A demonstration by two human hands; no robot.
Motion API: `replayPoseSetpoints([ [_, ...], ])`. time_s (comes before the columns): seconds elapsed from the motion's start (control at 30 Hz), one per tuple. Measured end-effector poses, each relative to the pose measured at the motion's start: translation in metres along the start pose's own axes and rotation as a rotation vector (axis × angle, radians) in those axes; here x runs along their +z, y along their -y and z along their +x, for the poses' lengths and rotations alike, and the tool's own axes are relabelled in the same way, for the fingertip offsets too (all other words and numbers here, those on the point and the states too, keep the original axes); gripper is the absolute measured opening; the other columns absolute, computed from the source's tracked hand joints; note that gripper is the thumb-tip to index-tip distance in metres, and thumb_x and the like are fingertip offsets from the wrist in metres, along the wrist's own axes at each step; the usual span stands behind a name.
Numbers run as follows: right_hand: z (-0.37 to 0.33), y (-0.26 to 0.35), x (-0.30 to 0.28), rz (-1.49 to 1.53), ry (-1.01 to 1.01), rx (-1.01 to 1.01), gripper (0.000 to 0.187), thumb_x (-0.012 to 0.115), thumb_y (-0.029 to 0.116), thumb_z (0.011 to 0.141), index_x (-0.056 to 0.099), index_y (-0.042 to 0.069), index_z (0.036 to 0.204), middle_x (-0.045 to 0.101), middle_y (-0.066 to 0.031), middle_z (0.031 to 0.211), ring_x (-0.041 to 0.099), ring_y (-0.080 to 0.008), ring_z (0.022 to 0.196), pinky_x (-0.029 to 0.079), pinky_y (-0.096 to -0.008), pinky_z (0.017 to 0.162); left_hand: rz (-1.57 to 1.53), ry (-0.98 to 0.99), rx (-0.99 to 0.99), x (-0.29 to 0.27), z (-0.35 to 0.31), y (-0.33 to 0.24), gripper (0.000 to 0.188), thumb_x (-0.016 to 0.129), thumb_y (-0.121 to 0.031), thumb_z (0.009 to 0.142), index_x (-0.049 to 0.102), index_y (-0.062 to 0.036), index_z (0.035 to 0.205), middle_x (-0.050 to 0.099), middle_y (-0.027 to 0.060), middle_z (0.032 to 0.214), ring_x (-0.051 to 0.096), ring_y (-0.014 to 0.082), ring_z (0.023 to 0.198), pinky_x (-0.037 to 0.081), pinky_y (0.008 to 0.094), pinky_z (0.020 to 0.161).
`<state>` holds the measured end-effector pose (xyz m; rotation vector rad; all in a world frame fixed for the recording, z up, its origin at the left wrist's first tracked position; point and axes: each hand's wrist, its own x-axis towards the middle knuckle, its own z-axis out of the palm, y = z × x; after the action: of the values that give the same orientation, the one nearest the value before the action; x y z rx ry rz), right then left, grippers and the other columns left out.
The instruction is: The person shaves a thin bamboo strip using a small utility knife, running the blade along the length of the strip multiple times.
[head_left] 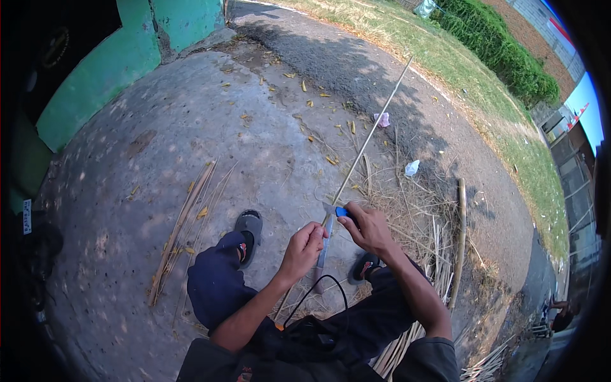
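Note:
A long, thin bamboo strip [369, 141] slants from between my hands up toward the far right. My left hand [303, 249] is closed round its near part, with fingertips pinched on it. My right hand [369, 228] grips a blue-handled knife [343, 212]. Its short blade lies against the strip just beyond my left fingers; whether it cuts in cannot be made out. Below my hands, between my feet, a larger knife [320, 272] with a wooden handle rests on the ground, its blade partly hidden by my left hand.
Split bamboo strips [182, 232] lie on the concrete at left. At right are a heap of shavings [407, 213], a bamboo pole [461, 239] and more pale strips. Crumpled litter [412, 168] and yellow leaves dot the ground. A green wall [95, 89] stands far left; a person sits far right.

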<state>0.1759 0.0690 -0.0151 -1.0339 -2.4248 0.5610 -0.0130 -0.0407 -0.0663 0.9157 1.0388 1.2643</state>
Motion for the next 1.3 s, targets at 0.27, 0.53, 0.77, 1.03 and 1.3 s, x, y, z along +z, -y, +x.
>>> replayPoseSetpoints([
  [0.27, -0.008, 0.01, 0.005, -0.057, -0.015, -0.075, 0.032, 0.066, 0.042, 0.103, 0.061, 0.011, 0.099, 0.064, -0.0132, 0.07, 0.068, -0.0396, 0.065, 0.049, -0.0489, 0.055, -0.118, -0.005, 0.015, 0.007, -0.007, -0.007, 0.025, 0.045, -0.027, 0.117, 0.054, -0.008, 0.104, 0.036, -0.0076, 0.068, 0.028, 0.0001, 0.048, 0.021, 0.0222, 0.042],
  [0.53, -0.002, 0.015, 0.001, -0.132, -0.061, -0.117, 0.032, 0.068, 0.043, 0.101, 0.062, 0.012, 0.097, 0.066, -0.01, 0.072, 0.069, -0.0356, 0.063, 0.049, -0.0461, 0.053, 0.364, -0.193, 0.229, 0.01, -0.01, -0.021, 0.028, 0.049, -0.023, 0.114, 0.056, -0.0033, 0.095, 0.045, -0.0019, 0.066, 0.042, 0.0067, 0.058, 0.034, 0.0294, 0.054],
  [0.77, 0.012, 0.001, 0.0, -0.165, -0.153, 0.018, 0.032, 0.065, 0.042, 0.103, 0.064, 0.01, 0.1, 0.067, -0.0135, 0.071, 0.067, -0.0383, 0.061, 0.047, -0.048, 0.053, 0.41, -0.212, 0.241, 0.007, -0.016, -0.033, 0.027, 0.05, -0.022, 0.113, 0.056, -0.0023, 0.096, 0.048, 0.0026, 0.065, 0.045, 0.0103, 0.058, 0.039, 0.0322, 0.055],
  [1.03, -0.014, -0.198, -0.064, -0.084, -0.398, 0.714, 0.057, 0.048, 0.054, 0.109, 0.071, 0.003, 0.119, 0.071, -0.0258, 0.086, 0.071, -0.0382, 0.085, 0.051, -0.0482, 0.08, 0.319, 0.099, 0.232, 0.019, -0.039, -0.019, 0.023, 0.052, -0.022, 0.113, 0.057, -0.004, 0.098, 0.049, -0.0001, 0.067, 0.047, 0.0083, 0.054, 0.037, 0.0301, 0.05],
  [1.3, -0.008, -0.115, -0.03, 0.175, -0.108, 0.478, 0.048, 0.056, 0.046, 0.108, 0.064, -0.001, 0.106, 0.061, -0.0168, 0.078, 0.058, -0.0264, 0.073, 0.044, -0.0413, 0.07, -0.136, 0.047, -0.171, -0.002, -0.017, -0.028, 0.03, 0.052, -0.032, 0.114, 0.059, -0.0057, 0.104, 0.047, -0.0052, 0.069, 0.038, 0.0019, 0.052, 0.03, 0.0227, 0.046],
])
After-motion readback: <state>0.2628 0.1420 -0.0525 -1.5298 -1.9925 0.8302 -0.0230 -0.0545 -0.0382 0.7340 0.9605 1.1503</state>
